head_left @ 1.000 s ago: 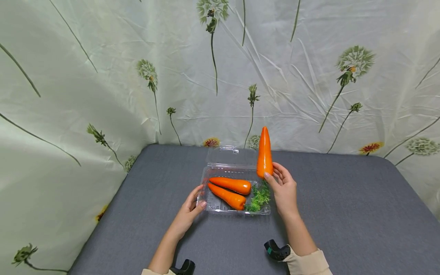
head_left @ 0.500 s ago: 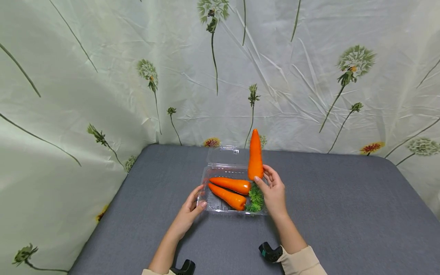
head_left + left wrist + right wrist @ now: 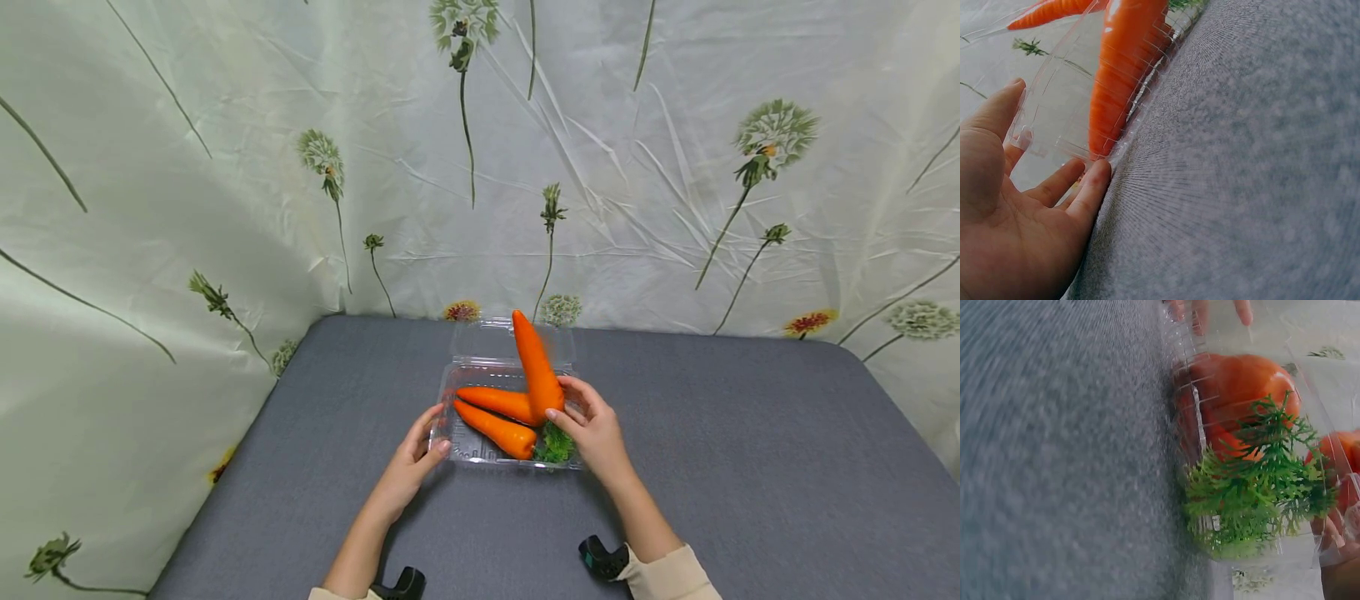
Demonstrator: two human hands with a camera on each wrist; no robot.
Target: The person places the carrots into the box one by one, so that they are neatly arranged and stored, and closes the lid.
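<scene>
A clear plastic clamshell box point(image 3: 495, 462) lies with its lid tipped back. Inside, two orange carrots point(image 3: 497, 429) lie side by side, tips pointing left. Green feathery sprigs point(image 3: 557, 443) fill the box's right end. My left hand point(image 3: 411, 462) rests at the left end of the box; in the left wrist view its extended fingers point(image 3: 1094, 181) touch the plastic wall. Another carrot point(image 3: 531, 358) is held by its thick end between thumb and fingers of my right hand point(image 3: 596, 425). It leans left above the box, tip up, and partly covers the rear carrot.
The grey padded table point(image 3: 750, 450) spreads around the box. Behind it and on the left hangs a pale curtain point(image 3: 660, 167) printed with dandelions. The transparent lid point(image 3: 483, 340) lies toward the table's back edge. Black wrist devices point(image 3: 602, 558) sit near both cuffs.
My right hand has brought the held carrot left and down over the box, and its tip now tilts left. The left hand, the box and the two lying carrots have stayed put.
</scene>
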